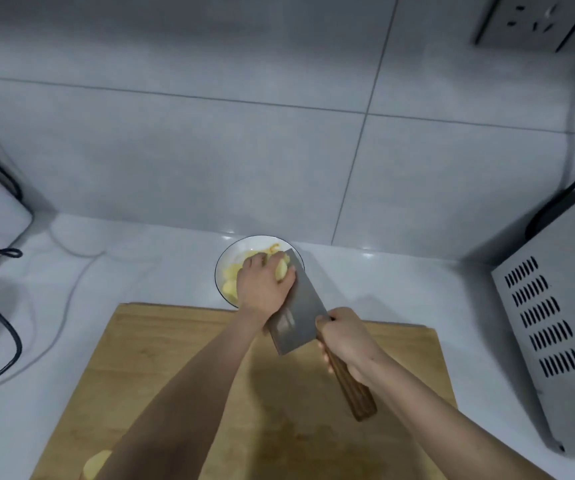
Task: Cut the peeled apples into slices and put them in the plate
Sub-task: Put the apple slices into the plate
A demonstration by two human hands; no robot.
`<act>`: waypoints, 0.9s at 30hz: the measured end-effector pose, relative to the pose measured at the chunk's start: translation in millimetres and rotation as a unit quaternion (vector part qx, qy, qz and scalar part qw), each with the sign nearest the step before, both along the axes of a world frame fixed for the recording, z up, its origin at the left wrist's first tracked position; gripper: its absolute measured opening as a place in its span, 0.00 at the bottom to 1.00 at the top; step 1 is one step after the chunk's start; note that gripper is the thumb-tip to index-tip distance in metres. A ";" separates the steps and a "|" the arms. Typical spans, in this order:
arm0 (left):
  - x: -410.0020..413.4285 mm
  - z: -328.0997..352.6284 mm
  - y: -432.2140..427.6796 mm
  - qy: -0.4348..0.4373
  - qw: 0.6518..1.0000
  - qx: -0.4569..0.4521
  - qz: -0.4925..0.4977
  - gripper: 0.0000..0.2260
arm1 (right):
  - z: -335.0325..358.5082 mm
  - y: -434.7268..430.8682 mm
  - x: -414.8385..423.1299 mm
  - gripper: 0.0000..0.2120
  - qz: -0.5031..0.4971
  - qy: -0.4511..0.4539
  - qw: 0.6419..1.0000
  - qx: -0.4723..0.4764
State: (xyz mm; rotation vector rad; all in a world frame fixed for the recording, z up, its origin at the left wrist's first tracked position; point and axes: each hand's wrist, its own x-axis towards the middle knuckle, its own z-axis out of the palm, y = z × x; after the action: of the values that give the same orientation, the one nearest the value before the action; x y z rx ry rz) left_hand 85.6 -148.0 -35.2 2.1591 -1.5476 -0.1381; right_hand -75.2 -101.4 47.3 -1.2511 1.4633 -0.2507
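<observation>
Over the plate, left fingers curled on apple slices, right fingers gripping cleaver

At the centre of the frame, the left hand reaches over a white plate, fingers curled round apple slices and holding them against the flat blade of a cleaver. More slices lie in the plate. The right hand grips the cleaver's wooden handle above the cutting board. An apple piece sits at the board's lower left edge.

Dim, soft focus — edges bowed, arm shadows.
</observation>
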 end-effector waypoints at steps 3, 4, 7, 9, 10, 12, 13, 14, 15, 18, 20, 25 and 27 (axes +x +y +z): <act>19.4 -12.6 -14.7 0.008 1.000 0.021 -0.001 0.35 | 3.7 -8.8 -4.4 0.10 0.012 0.031 0.999 -0.008; 25.1 -17.4 -17.0 0.005 0.999 0.031 -0.012 0.36 | 5.9 -9.6 -7.6 0.10 0.015 0.043 0.999 -0.013; 38.9 -28.0 -19.0 -0.048 0.989 0.131 -0.042 0.30 | 8.8 -11.8 -18.1 0.11 0.024 0.087 0.995 -0.034; 42.5 -28.4 -20.5 -0.070 0.977 0.191 -0.060 0.24 | 10.0 -13.6 -24.7 0.12 0.033 0.111 0.992 -0.058; 41.6 -26.6 -20.8 -0.080 0.972 0.205 -0.076 0.23 | 10.1 -15.1 -27.4 0.12 0.036 0.119 0.990 -0.071; 34.8 -23.6 -18.3 -0.117 0.961 0.218 -0.123 0.22 | 9.8 -17.8 -31.7 0.12 0.039 0.129 0.987 -0.087; 31.5 -21.8 -17.3 -0.133 0.955 0.219 -0.149 0.22 | 10.1 -18.5 -33.6 0.12 0.038 0.131 0.987 -0.089; 28.5 -22.0 -15.5 -0.146 0.950 0.220 -0.167 0.22 | 10.4 -18.4 -35.5 0.12 0.037 0.132 0.987 -0.089; 27.8 -22.9 -15.4 -0.150 0.947 0.220 -0.177 0.22 | 10.9 -17.6 -37.6 0.12 0.035 0.133 0.986 -0.089; 29.7 -18.6 -15.2 -0.030 0.967 0.182 -0.174 0.22 | 13.3 -12.9 -45.1 0.13 0.024 0.134 0.986 -0.093; 27.9 -5.6 -12.9 0.286 0.951 0.079 -0.090 0.21 | 14.6 -10.7 -48.9 0.13 0.009 0.125 0.988 -0.088; 34.6 28.9 -3.0 0.583 0.792 -0.119 0.134 0.12 | 23.3 0.4 -55.9 0.11 -0.017 0.083 0.994 -0.074; 40.0 35.3 11.8 0.561 0.804 -0.136 0.141 0.08 | 27.3 9.4 -58.4 0.09 -0.024 0.066 0.995 -0.074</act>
State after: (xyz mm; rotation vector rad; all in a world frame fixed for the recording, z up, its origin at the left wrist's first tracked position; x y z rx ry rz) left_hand 125.5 -136.2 0.0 1.4989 -0.4970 -0.8563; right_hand -133.6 -92.0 74.6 -1.3737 1.6126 -0.3179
